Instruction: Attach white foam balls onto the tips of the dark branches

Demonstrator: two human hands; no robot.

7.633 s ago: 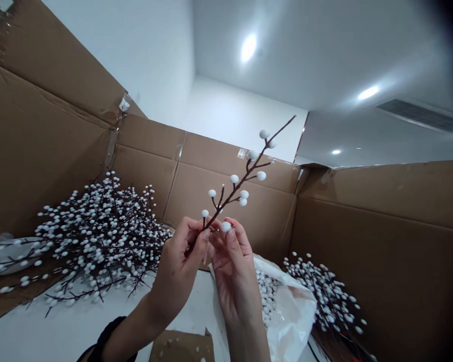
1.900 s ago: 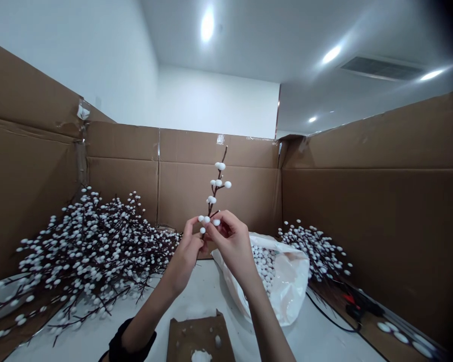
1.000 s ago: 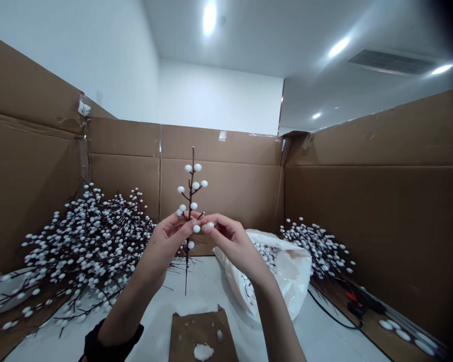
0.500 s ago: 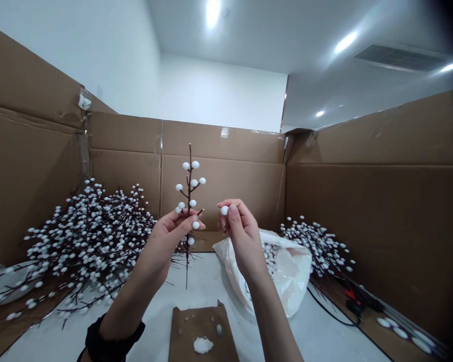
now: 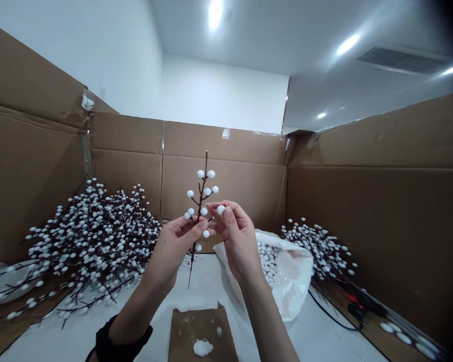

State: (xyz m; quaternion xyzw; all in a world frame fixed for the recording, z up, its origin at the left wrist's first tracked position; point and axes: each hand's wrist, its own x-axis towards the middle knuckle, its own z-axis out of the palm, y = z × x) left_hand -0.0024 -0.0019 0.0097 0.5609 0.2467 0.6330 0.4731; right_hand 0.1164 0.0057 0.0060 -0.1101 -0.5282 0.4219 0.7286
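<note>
Pinched in my left hand (image 5: 175,244) is a dark brown artificial berry branch (image 5: 201,201), held nearly upright with its top leaning slightly right. Several white berries sit on its side twigs, and one short twig on the right has a bare tip. Between the thumb and fingers of my right hand (image 5: 238,234) is a single white berry (image 5: 221,209). It is just right of the bare tip, close to it; whether they touch I cannot tell. Below, a cardboard piece (image 5: 181,332) bears a white paste-like blob (image 5: 203,347).
A white plastic bag (image 5: 292,296) of loose white berries stands behind my right forearm. A large pile of berry branches (image 5: 94,236) lies left, a smaller bunch (image 5: 317,249) right. A black cable (image 5: 334,319) and a red-and-black tool (image 5: 357,304) lie right. Cardboard walls (image 5: 226,176) surround the white table.
My right hand has moved left with the berry, closer to the branch. My left hand has shifted right, and the branch has tilted a little to the right.
</note>
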